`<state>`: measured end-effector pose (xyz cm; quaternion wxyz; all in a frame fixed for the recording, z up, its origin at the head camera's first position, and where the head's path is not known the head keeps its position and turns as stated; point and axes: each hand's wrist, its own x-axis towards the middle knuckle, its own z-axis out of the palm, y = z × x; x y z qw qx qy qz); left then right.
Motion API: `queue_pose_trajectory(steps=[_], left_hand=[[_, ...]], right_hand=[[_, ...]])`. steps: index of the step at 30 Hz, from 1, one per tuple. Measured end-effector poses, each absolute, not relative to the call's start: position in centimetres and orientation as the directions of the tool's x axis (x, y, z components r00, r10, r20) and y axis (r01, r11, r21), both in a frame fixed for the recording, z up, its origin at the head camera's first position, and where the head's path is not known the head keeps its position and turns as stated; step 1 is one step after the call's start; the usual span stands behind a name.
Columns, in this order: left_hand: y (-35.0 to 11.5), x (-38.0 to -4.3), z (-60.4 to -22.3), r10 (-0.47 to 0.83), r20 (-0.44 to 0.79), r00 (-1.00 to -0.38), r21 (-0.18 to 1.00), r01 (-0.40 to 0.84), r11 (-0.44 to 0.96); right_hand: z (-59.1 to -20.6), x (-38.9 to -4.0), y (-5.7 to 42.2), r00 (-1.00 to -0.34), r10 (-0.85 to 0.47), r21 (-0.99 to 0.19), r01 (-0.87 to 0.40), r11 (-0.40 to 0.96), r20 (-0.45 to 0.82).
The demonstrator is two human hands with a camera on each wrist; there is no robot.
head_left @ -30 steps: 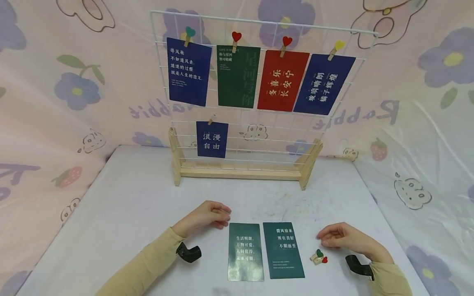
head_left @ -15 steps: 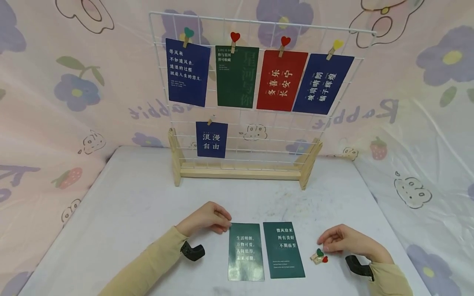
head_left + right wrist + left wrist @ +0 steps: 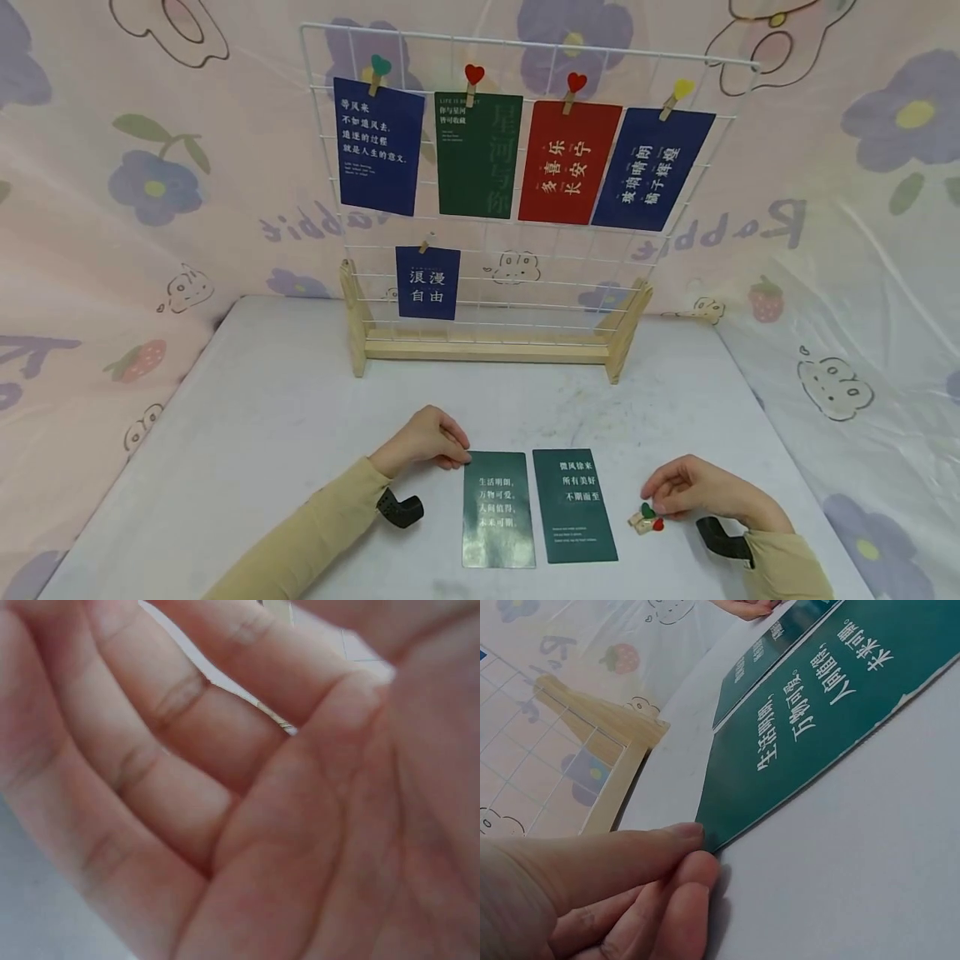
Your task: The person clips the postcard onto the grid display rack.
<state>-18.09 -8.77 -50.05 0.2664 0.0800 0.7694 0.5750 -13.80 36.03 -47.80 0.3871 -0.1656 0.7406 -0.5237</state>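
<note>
Two green cards with white Chinese text lie side by side on the white table. My left hand (image 3: 423, 437) pinches the upper left corner of the left card (image 3: 498, 550); in the left wrist view the thumb (image 3: 682, 834) is on top, with the index finger beneath the corner. The right card (image 3: 573, 521) lies flat and untouched. Beside it are small wooden clothespins (image 3: 645, 523) with a green and a red heart. Just over them hangs my right hand (image 3: 697, 487), fingers loosely bent, thumb tip by the green heart; whether it touches is unclear. The right wrist view shows mostly palm.
Behind the cards stands a white wire grid rack with a wooden base (image 3: 487, 352). Heart clothespins hold a blue card (image 3: 378, 179), a green card (image 3: 468, 175), a red card (image 3: 562, 204) and another blue card (image 3: 652, 133) on it. Lower hangs a small blue card (image 3: 427, 308).
My left hand has shifted slightly right and its fingers have closed on the left green card's corner. My right hand's thumb has come down toward the clothespins. The cards lie as before.
</note>
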Motion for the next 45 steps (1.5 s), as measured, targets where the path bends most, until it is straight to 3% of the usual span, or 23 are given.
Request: queue_pose_trajectory(steps=[16, 25, 31, 40, 45], left_hand=[[-8.4, -18.0, -50.0, 0.411, -0.271, -0.871, 0.917, -0.104, 0.385], [-9.3, -17.9, -49.6, 0.460, -0.284, -0.841, 0.928, -0.120, 0.353], [-10.3, -18.6, -48.8, 0.451, -0.238, -0.860, 0.927, -0.063, 0.371], [-11.4, -19.9, -48.0, 0.467, -0.309, -0.829, 0.941, -0.196, 0.275], [-11.8, -20.3, -47.7, 0.460, -0.288, -0.840, 0.952, -0.197, 0.235]], right_hand=[[-47.6, -13.5, 34.5, -0.689, -0.620, -0.884, 0.066, 0.463, -0.376], [-47.7, -13.6, 34.4, -0.692, -0.624, -0.876, 0.026, 0.482, -0.364], [-47.6, -14.7, 34.9, -0.738, -0.581, -0.869, 0.013, 0.495, -0.343], [-46.7, -16.8, 34.3, -0.792, -0.531, -0.860, -0.015, 0.511, -0.302], [-46.1, -17.9, 33.4, -0.820, -0.506, -0.861, -0.033, 0.508, -0.267]])
